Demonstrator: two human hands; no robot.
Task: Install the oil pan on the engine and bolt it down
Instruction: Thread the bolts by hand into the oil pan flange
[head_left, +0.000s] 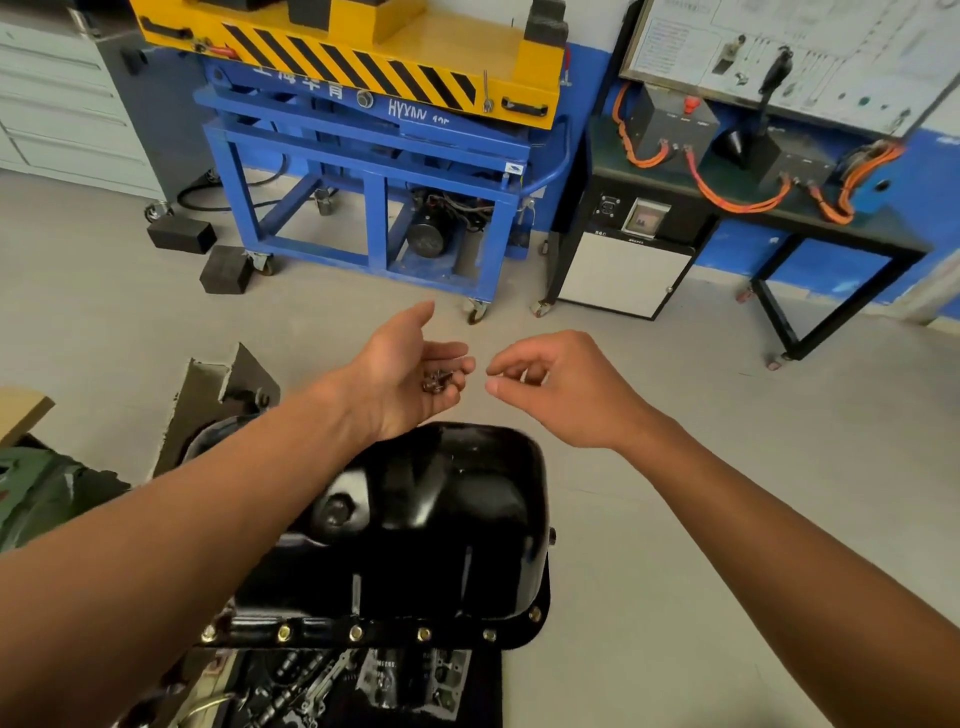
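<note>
Several bolts lie in my left hand, which is turned palm up and loosely cupped, thumb out, cradling them rather than gripping. Just right of it, my right hand has its fingers curled, thumb and forefinger nearly meeting, with nothing between them that I can see. The pan sits below both hands, belly up, its flange nearest me. I judge the step is taking one bolt. I keep the left palm level so none roll off, pinch a single bolt by its head, start it by finger at the flange, and leave each loose until all are in.
</note>
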